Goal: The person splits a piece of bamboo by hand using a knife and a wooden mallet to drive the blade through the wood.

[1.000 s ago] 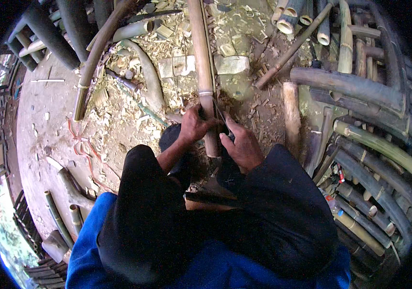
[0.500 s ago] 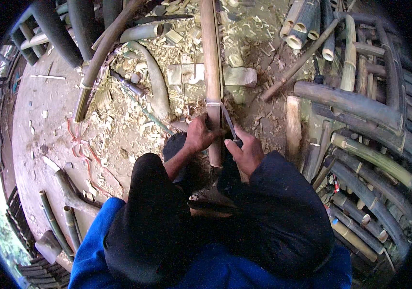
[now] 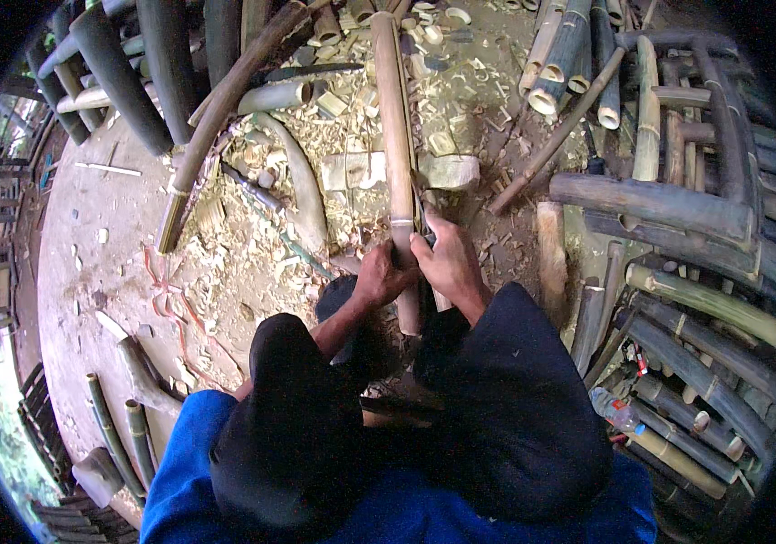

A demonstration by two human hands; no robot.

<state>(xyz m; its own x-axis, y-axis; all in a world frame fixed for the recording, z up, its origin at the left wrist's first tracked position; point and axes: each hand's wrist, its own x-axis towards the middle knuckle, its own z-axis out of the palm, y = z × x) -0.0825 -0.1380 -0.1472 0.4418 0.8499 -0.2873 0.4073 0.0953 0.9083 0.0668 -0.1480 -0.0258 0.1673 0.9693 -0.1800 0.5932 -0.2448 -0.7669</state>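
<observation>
Well, my left fingers [image 3: 392, 272] wrap the pole [image 3: 394, 136] just below its node, while my right fingers [image 3: 443, 233] grasp a knife [image 3: 419, 192], its handle hidden, its thin blade along the pole's right side. The pole's near end sits between my knees; farther out it crosses a block [image 3: 352, 170]. Should the pole roll, or the blade skip off the node, I could nick my left thumb close by.
</observation>
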